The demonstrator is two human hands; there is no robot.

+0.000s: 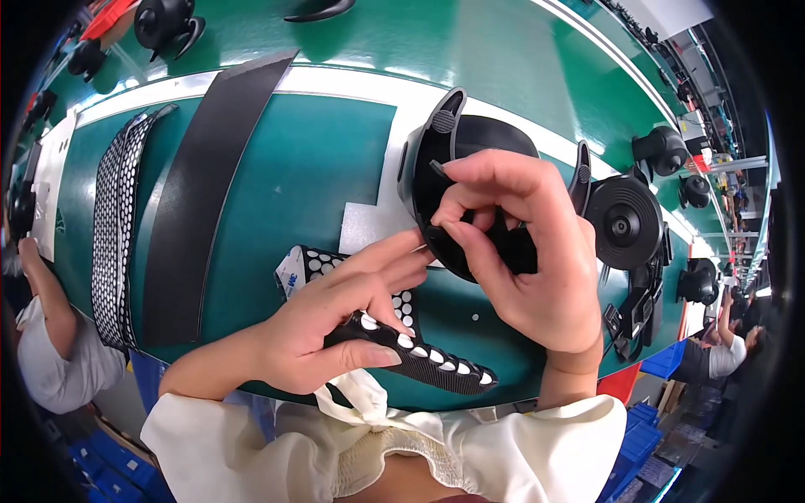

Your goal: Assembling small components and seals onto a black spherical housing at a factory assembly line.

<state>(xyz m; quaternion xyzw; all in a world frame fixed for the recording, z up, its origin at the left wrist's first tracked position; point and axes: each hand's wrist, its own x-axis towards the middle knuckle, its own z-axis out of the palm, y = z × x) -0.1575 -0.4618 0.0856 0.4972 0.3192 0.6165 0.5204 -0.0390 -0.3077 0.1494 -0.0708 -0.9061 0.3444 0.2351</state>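
Note:
My right hand (524, 251) grips a black plastic holder part (470, 142) with two upright side arms, fingers curled over its front face. My left hand (335, 323) holds a black backing strip (436, 362) dotted with small white round pads; thumb and fingers pinch it near its middle, and the index finger reaches toward the black part. The strip's far end (312, 264) lies on the green table under my fingers.
A green table (310, 159) carries a long black strip (197, 193), a dotted strip (113, 226), a white sheet (365, 225) and more black holder parts (625, 222) on the right. Another person's arm (46, 293) is at the left; blue bins (662, 360) stand below.

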